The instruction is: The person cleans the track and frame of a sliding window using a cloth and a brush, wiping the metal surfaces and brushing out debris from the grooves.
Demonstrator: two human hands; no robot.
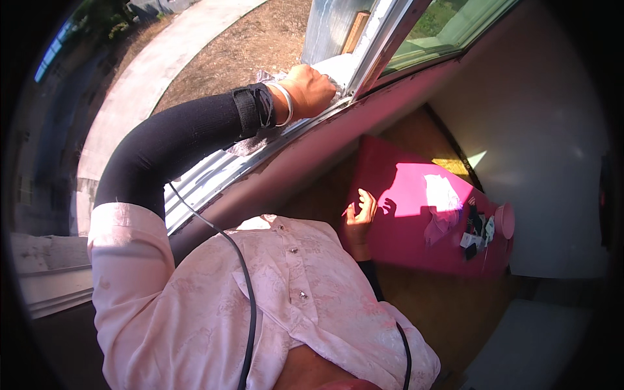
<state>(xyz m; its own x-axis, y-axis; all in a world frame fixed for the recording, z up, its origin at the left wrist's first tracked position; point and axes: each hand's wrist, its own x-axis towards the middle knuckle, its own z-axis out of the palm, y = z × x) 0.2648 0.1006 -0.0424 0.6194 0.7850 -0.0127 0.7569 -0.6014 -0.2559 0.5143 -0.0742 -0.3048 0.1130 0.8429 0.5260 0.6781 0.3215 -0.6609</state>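
Note:
My left hand (307, 90), with a silver bangle (285, 102) at the wrist, is clenched at the metal window frame (363, 53). Under and beside its fingers shows a pale, crumpled cloth (270, 76), partly hidden by the hand and washed out by sunlight. The hand rests over the window's sliding track (234, 168). Lower, my right hand (361, 214) hangs in the air near the left edge of a pink table (385, 243). Its fingers are apart and slightly curled, and no object shows in them.
On the table lie a sunlit white cloth (441, 192), a small heap of items (475, 239) and a pink round container (504, 220). A dark cable (243, 273) runs down my shirt. Outside are dry ground (229, 63) and a curved concrete path (131, 87).

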